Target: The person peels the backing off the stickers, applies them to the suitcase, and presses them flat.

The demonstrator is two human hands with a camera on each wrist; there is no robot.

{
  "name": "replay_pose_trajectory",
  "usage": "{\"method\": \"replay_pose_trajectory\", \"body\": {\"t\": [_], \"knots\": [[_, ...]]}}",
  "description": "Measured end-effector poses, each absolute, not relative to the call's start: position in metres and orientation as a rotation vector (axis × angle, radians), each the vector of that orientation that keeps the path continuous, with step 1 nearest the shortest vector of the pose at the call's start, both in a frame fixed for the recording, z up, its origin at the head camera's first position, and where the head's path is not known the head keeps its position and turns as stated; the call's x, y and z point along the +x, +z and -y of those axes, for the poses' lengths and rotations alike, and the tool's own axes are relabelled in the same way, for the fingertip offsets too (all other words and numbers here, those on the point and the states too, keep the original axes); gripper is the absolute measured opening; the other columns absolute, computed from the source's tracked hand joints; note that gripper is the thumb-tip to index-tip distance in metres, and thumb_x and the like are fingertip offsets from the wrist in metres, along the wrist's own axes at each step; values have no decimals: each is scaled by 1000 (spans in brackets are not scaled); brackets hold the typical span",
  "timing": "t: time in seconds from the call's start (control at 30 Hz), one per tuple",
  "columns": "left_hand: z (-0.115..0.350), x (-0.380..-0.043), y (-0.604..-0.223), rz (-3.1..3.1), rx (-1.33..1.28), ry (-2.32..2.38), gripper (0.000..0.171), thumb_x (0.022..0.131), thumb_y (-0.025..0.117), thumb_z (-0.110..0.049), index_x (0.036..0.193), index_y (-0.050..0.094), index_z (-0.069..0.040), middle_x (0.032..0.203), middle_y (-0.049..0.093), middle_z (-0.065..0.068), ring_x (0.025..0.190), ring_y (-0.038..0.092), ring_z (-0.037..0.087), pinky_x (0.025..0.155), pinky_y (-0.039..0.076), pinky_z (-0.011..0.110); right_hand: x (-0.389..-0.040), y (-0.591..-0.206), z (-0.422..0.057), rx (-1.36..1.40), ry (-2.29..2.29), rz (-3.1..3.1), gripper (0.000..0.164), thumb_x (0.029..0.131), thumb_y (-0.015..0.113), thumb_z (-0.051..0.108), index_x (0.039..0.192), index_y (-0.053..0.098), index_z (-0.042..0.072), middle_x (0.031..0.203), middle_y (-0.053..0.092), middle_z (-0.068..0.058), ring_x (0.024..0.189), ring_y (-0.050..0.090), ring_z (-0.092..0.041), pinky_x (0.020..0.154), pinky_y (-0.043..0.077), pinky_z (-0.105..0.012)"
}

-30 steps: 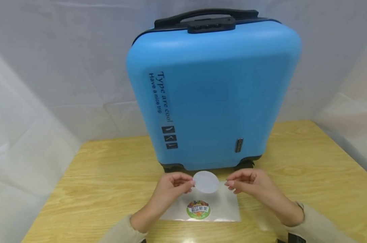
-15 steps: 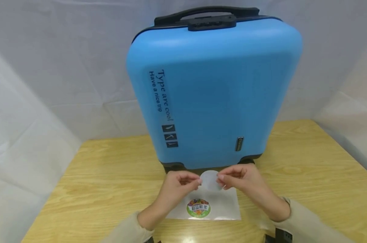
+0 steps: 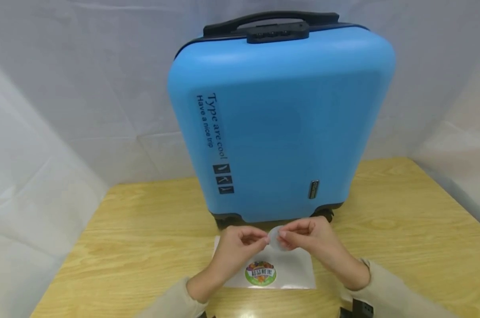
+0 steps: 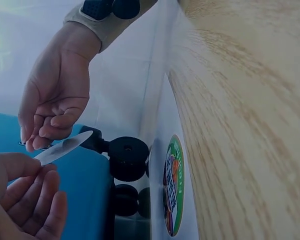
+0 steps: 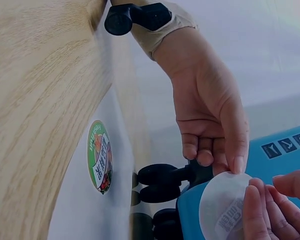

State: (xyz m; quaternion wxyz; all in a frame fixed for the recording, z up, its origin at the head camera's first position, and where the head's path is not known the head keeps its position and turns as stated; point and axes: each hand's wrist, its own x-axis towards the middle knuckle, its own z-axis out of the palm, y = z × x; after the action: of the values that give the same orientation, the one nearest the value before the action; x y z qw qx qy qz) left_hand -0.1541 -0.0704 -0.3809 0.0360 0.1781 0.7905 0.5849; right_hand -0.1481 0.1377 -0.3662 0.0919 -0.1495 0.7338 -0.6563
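A round sticker (image 3: 274, 243), pale back towards the head camera, is held above the table; in the right wrist view faint lettering shows through it. My left hand (image 3: 240, 247) pinches its edge between thumb and forefinger. Fingertips of my right hand (image 3: 317, 240) overlap the opposite edge; in the right wrist view the right thumb (image 5: 290, 184) stands a little off the fingers, and I cannot tell whether they pinch the sticker. Beneath both hands lies a glossy white sheet (image 3: 295, 271) bearing another round sticker (image 3: 260, 273) with a colourful fruit print and green rim.
A blue hard-shell suitcase (image 3: 279, 132) stands upright just behind the hands, its black wheels (image 3: 323, 213) close to the sheet. The wooden table (image 3: 144, 221) extends to both sides. White sheeting (image 3: 85, 88) hangs at the back and sides.
My right hand has moved left from beside the sticker until its fingertips overlap the edge. My left hand has shifted slightly right with the sticker, which now appears smaller and more covered.
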Motion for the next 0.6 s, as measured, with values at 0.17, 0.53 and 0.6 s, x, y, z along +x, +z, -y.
{"method": "replay_pose_trajectory", "body": {"t": [0.17,0.53,0.6], "knots": [[68,-153,-383,-2459,568,1781,11,84,71,-12,89,74,-3,87,72,8,70,66,11,63,53,19,-149,-368,-139,-440,-1961,-2169,29,89,65,14,102,66,-13,88,70,-22,73,69,-16,69,57,-41],[66,-152,-384,-2518,631,1714,9,84,70,-12,89,74,-5,86,72,6,67,65,7,62,54,21,-148,-369,-138,-433,-1999,-2124,30,89,65,13,103,65,-14,91,70,-22,76,70,-16,70,57,-40],[66,-152,-383,-2521,636,1705,9,85,69,-13,89,74,-6,85,72,5,66,64,6,62,54,21,-149,-369,-138,-436,-2001,-2126,30,89,65,13,103,65,-14,91,70,-21,76,70,-16,70,57,-40]]}}
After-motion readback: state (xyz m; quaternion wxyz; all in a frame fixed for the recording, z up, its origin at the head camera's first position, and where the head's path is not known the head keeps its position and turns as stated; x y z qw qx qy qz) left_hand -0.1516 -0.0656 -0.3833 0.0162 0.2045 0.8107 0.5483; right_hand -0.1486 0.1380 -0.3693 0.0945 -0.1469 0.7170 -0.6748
